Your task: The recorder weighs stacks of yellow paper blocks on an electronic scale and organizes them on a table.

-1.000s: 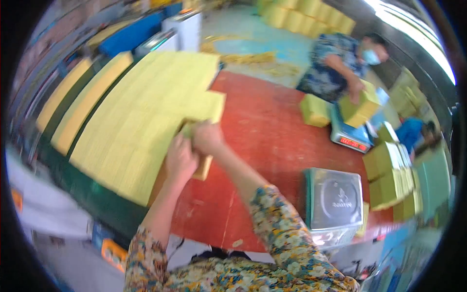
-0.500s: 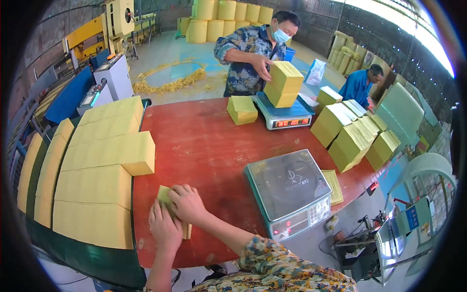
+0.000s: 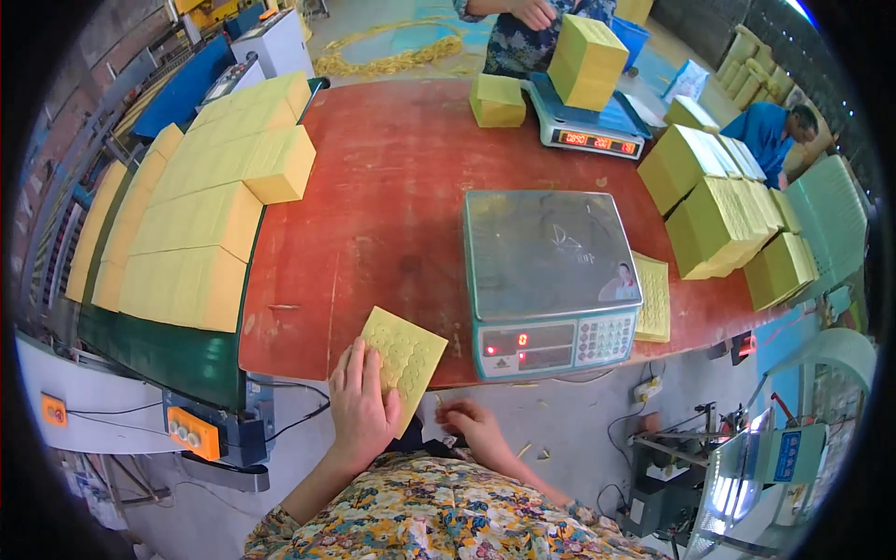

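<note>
At the lower centre of the frame, the person's bare right hand [image 3: 474, 427] hung with its fingers loosely curled; whether they held anything could not be told. Just left of it, the left hand [image 3: 364, 408] held a yellow rectangular stack of paper patterned with circles [image 3: 407, 359], its fingers laid over the left long side. The stack sat at the near edge of the red tabletop [image 3: 373, 224], its long axis slanting from upper right to lower left; the left hand was the nearer, touching it, while the right hand stood apart, beyond its lower right side. Up and to the right stood a grey-topped electronic scale [image 3: 541, 261], its pan bare. At the left of the frame, yellow paper blocks [image 3: 191, 271] lined a dark green belt [image 3: 177, 357]. Farther off, at the upper right, a tall yellow block [image 3: 586, 65] rested on a blue-topped scale [image 3: 588, 140], near a co-worker's hand [image 3: 535, 13].
</note>
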`<control>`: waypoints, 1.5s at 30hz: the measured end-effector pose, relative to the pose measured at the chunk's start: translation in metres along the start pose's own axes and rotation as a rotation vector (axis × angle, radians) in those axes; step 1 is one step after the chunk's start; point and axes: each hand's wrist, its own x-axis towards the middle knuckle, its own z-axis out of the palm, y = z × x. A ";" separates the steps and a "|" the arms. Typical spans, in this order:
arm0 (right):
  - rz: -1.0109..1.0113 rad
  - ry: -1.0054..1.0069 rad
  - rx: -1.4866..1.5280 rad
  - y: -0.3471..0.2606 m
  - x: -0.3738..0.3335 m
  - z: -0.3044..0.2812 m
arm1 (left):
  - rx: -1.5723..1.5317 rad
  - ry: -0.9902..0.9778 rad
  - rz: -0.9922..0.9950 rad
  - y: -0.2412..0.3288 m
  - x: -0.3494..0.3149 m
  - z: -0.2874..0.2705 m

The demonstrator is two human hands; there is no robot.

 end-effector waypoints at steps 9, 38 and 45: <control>0.000 -0.565 0.373 0.010 0.034 0.010 | -0.020 0.168 -0.130 -0.018 -0.018 0.024; -1.284 0.192 -0.969 -0.314 0.013 -0.094 | -2.526 -0.402 -0.598 0.140 0.178 0.099; -1.415 0.314 -1.285 -0.288 0.006 -0.072 | -2.285 -0.760 -0.629 0.103 0.126 0.018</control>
